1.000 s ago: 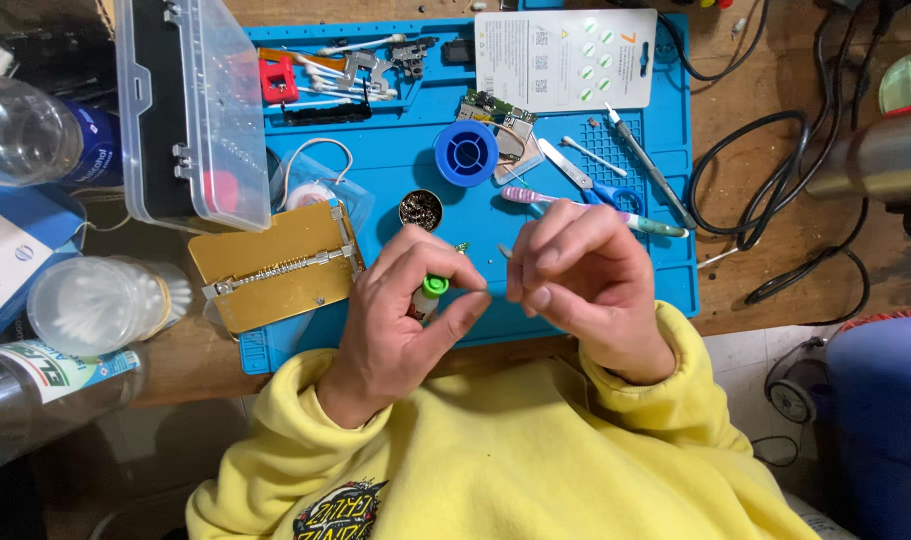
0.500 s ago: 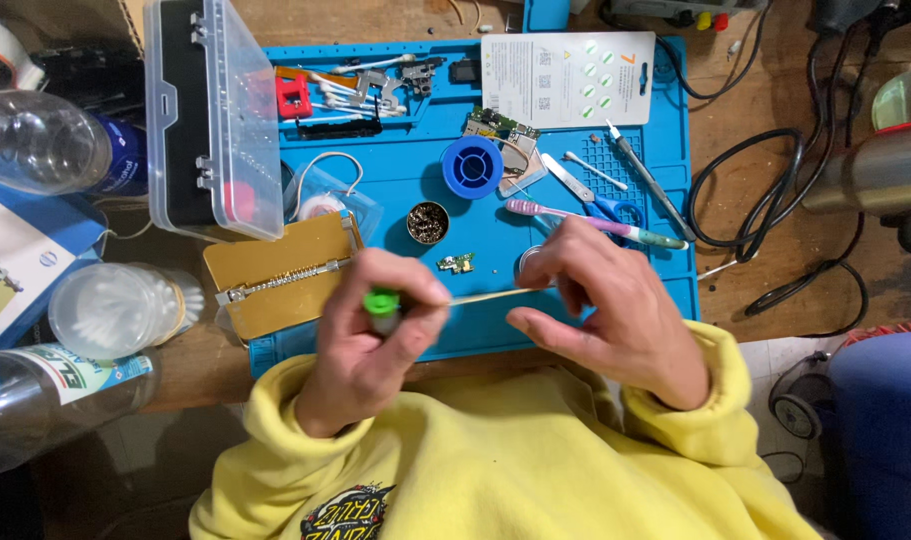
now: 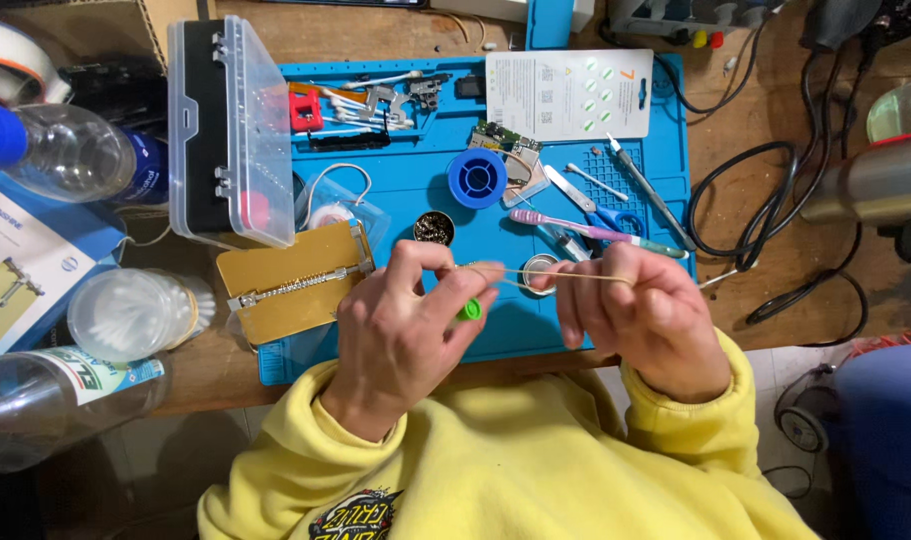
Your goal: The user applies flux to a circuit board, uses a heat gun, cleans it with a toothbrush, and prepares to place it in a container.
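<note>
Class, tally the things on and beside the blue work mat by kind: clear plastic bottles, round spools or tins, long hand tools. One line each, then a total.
Clear plastic bottles: 2, blue-capped bottle, green-labelled bottle
Round spools or tins: 3, blue spool, brass-wool tin, small silver tin
Long hand tools: 3, pink toothbrush, metal tweezers, grey screwdriver
Total: 8

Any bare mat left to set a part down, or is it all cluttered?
Bare blue mat shows between the clear plastic case and the blue solder spool. A second patch lies below the white card, left of the tweezers. The top-left tool cluster and the area around the toothbrush are crowded.
</note>
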